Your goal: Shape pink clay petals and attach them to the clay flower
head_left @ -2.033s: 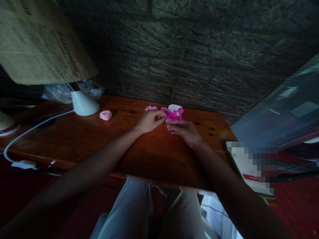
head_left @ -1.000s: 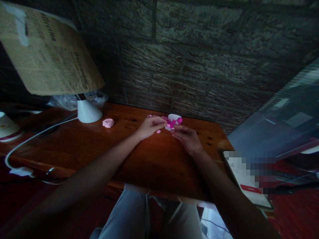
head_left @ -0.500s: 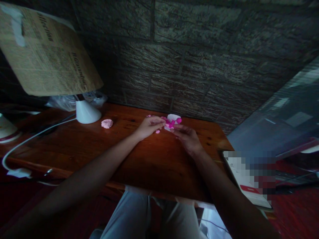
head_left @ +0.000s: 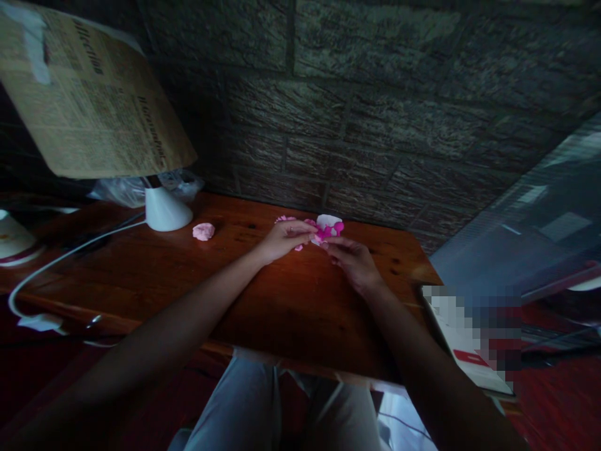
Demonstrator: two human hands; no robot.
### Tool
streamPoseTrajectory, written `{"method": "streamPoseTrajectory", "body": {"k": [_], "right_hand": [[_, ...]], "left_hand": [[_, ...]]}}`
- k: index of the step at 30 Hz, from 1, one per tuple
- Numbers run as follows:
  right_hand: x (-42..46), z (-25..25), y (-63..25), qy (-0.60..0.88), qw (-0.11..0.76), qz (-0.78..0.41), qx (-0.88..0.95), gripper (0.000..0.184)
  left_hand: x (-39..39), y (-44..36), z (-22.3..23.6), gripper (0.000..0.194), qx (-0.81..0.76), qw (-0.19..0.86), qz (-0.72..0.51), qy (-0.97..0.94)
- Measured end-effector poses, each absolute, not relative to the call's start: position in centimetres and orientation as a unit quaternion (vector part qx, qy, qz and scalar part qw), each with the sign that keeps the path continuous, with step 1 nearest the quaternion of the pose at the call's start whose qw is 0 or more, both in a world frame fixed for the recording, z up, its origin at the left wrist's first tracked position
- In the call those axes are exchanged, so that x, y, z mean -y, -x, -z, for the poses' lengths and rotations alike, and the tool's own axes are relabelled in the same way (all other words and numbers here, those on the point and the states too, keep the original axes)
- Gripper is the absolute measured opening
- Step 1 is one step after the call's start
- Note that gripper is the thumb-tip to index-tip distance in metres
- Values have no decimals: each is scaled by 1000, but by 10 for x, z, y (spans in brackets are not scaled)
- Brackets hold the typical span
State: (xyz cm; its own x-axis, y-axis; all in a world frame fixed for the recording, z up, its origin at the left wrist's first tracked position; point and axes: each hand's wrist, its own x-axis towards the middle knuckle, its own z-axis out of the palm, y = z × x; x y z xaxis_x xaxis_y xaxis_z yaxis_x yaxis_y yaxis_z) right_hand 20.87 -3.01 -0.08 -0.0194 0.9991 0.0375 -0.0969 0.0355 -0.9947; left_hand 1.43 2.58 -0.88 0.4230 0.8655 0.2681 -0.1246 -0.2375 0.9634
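Note:
Above the wooden table, a bright magenta piece with rounded lobes (head_left: 323, 233) is pinched between the fingertips of both hands. My left hand (head_left: 284, 240) grips its left side, thumb and fingers pressed together. On the right edge, my right hand (head_left: 354, 258) is closed on the same piece with thumb and forefinger. I cannot tell whether the piece is paper, cloth or something else. Just behind it lies a white piece (head_left: 330, 220), partly covered. Small pale pink pieces (head_left: 284, 219) show beside and behind my left hand, which hides part of them.
A pale pink crumpled clump (head_left: 203, 232) sits near a lamp (head_left: 168, 210) with a newspaper-print shade. Its white cable (head_left: 70, 247) crosses the table's left side. A book-like item (head_left: 469, 351), partly pixelated, lies at the right edge. A dark brick wall (head_left: 305, 125) stands behind the table (head_left: 291, 313).
The magenta piece has turned a little between my fingers, and its right lobe sits slightly differently. My left fingertips have shifted slightly right. The whole view has moved a touch.

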Motion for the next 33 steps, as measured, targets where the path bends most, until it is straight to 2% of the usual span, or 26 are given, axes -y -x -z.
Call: {"method": "streamPoseTrajectory", "body": {"k": [4, 12, 23, 33], "right_hand": [[30, 0, -208, 453, 529, -527, 488, 32], [30, -1, -208, 455, 538, -526, 476, 39], [31, -1, -209, 448, 525, -543, 479, 34], [31, -5, -211, 453, 544, -531, 466, 41]], "left_hand": [[-24, -15, 7, 20, -290, 534, -437, -664], [-24, -14, 5, 20, -297, 552, -414, -660], [-20, -15, 1, 22, -325, 561, -409, -642], [-21, -15, 1, 19, -341, 622, -404, -578]]}}
